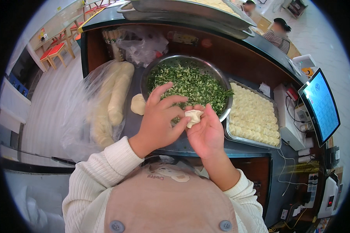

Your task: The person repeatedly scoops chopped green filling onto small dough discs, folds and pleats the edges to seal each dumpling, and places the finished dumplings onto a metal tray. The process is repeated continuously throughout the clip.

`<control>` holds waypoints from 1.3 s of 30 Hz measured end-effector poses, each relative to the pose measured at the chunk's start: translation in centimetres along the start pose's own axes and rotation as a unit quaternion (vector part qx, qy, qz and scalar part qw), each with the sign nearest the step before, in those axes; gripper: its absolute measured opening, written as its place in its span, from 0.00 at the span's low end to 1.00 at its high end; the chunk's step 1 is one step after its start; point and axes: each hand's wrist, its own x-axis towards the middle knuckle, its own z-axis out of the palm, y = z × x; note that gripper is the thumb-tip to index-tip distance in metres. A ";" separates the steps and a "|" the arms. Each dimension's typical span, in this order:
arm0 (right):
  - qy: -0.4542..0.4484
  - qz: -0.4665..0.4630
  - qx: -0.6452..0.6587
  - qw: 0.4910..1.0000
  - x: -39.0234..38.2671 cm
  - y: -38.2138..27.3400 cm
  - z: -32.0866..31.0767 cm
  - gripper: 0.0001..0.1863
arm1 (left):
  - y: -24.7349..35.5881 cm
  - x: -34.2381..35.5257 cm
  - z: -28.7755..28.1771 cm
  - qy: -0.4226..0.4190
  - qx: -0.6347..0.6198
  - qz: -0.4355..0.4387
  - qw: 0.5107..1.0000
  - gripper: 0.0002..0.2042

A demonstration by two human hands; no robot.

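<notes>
A small white dumpling [193,117] is pinched between both hands, in front of a metal bowl [212,70] of chopped green filling. My left hand [158,120] grips its left side with thumb and fingertips, other fingers spread over the bowl's near rim. My right hand [207,134] cups the dumpling from below and the right. A round dough wrapper [137,104] lies on the dark counter left of the bowl. A metal tray [277,116] holding rows of finished dumplings sits to the right of the bowl.
Long dough rolls under clear plastic [105,105] lie at the left. Stacked metal trays [190,11] rest on the raised counter behind. A screen [321,105], cables and devices stand at the right. Two people [278,33] sit beyond the counter; stools [56,52] stand far left.
</notes>
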 end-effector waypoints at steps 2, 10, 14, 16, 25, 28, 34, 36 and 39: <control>-0.011 -0.021 -0.083 0.996 -0.2 -0.1 0.1 0.15 | 0.1 0.1 0.0 0.017 -0.088 -0.076 0.993 0.06; -0.017 -0.223 -0.502 0.835 -1.9 0.1 1.5 0.16 | 1.0 -0.3 -1.2 -0.046 -0.407 -0.333 0.849 0.13; -0.063 -0.287 -0.646 0.705 -2.2 -0.6 2.3 0.14 | 2.6 -0.8 -1.5 -0.017 -0.337 -0.204 0.919 0.16; -0.093 -0.337 -0.703 0.619 -1.8 -1.2 2.2 0.12 | 2.9 -0.7 -1.9 -0.040 -0.347 -0.221 0.911 0.18; -0.183 -0.506 -0.678 0.501 -0.8 -1.5 1.0 0.13 | 2.6 -0.3 -2.6 -0.140 -0.363 -0.136 0.911 0.17; -0.185 -0.520 -0.664 0.504 -0.8 -1.5 1.2 0.14 | 2.5 -0.2 -2.4 -0.075 -0.199 -0.056 0.976 0.15; -0.145 -0.471 -0.687 0.534 -1.5 -1.6 1.4 0.09 | 3.2 -0.5 -2.7 -0.154 -0.497 -0.199 0.830 0.15; -0.120 -0.480 -0.680 0.540 -1.6 -1.5 1.2 0.07 | 3.9 -0.3 -1.9 -0.124 -0.504 -0.188 0.834 0.19; -0.108 -0.504 -0.658 0.549 -1.6 -1.5 1.0 0.06 | 4.0 -0.3 -1.9 -0.116 -0.488 -0.199 0.842 0.21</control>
